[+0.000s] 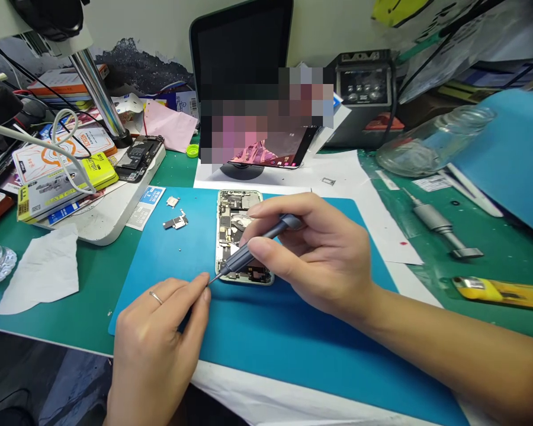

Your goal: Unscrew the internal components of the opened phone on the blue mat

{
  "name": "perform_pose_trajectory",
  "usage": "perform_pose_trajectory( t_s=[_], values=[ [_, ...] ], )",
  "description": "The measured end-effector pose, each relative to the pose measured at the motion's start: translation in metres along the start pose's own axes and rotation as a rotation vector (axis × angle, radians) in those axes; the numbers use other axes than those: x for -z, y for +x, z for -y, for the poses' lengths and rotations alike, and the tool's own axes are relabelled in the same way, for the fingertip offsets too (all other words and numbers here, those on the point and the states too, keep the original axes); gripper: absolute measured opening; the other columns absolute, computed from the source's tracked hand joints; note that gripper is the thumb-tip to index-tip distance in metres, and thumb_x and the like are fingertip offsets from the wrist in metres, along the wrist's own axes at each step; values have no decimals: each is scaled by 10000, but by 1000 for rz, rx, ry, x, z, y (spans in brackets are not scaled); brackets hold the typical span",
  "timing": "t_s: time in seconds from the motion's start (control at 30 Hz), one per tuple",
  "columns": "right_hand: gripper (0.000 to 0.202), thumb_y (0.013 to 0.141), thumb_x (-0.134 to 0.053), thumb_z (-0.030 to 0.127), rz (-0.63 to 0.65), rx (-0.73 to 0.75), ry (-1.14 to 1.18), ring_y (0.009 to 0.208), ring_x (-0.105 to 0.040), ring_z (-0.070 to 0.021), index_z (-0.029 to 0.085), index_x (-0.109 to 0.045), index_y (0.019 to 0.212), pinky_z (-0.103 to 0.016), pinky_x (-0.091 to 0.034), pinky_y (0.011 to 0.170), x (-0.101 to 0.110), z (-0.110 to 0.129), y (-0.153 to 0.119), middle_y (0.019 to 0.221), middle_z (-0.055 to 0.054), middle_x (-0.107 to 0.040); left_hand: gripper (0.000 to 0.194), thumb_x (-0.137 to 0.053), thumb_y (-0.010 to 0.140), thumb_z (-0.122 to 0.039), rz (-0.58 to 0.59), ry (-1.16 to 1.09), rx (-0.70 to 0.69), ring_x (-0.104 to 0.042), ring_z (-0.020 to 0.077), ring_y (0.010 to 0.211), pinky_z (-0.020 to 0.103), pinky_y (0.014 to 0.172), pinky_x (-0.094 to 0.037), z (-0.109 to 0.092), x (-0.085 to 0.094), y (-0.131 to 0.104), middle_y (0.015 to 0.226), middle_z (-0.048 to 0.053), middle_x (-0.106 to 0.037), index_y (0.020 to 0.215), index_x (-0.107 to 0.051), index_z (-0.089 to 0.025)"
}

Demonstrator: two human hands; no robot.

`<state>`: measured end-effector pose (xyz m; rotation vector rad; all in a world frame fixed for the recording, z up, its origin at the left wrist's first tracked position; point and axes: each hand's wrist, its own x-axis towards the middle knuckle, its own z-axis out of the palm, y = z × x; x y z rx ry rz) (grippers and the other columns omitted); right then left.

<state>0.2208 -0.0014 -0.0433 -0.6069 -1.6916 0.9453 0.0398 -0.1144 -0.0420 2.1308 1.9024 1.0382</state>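
My right hand holds a grey precision screwdriver, its shaft slanting down to the left. At its tip, the thumb and forefinger of my left hand are pinched together; whatever sits between them is too small to make out. Behind the screwdriver lies an opened phone with its inner boards and screws showing, partly hidden by my right hand. It rests on a blue mat. Left of the phone are a small dark metal bracket and a small silvery part.
Behind the mat a tablet leans on a stand. To the right lie a second screwdriver, a yellow-handled tool and a glass jar. On the left, battery boxes and another opened phone sit on a microscope base.
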Motion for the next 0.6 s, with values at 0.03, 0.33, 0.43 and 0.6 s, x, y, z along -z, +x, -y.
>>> perform_pose_trajectory(
  t_s=[0.03, 0.33, 0.43, 0.6],
  values=[
    [132, 914, -723, 284, -2, -2, 3, 699, -677, -129, 270, -663, 1030, -251, -579, 549, 0, 0, 0, 824, 1, -689, 190, -628, 990, -206, 3, 2, 1, -712, 123, 821, 241, 766, -534, 0, 0, 0, 922, -12, -768, 1114, -770, -224],
    [174, 891, -731, 205, 19, -6, 6, 714, -672, -112, 264, -666, 1042, -220, -567, 559, 1, -1, 0, 849, 10, -679, 183, -625, 992, -201, 6, 2, -8, -709, 123, 810, 240, 755, -528, 0, 0, 0, 915, -13, -768, 1100, -771, -224],
    [197, 876, -736, 176, 23, -4, 15, 717, -677, -114, 265, -668, 1037, -224, -572, 572, 1, -1, 0, 842, 15, -683, 179, -626, 993, -203, 13, 2, -9, -704, 112, 814, 231, 762, -520, 0, 0, 1, 911, -15, -762, 1096, -772, -213],
    [237, 863, -736, 135, 22, -14, 43, 700, -661, -97, 267, -672, 1049, -203, -552, 563, 3, -1, -1, 825, 26, -675, 172, -648, 983, -199, 19, 4, -10, -689, 89, 802, 216, 763, -504, 1, 2, -2, 903, -27, -752, 1101, -773, -205]
  ],
)
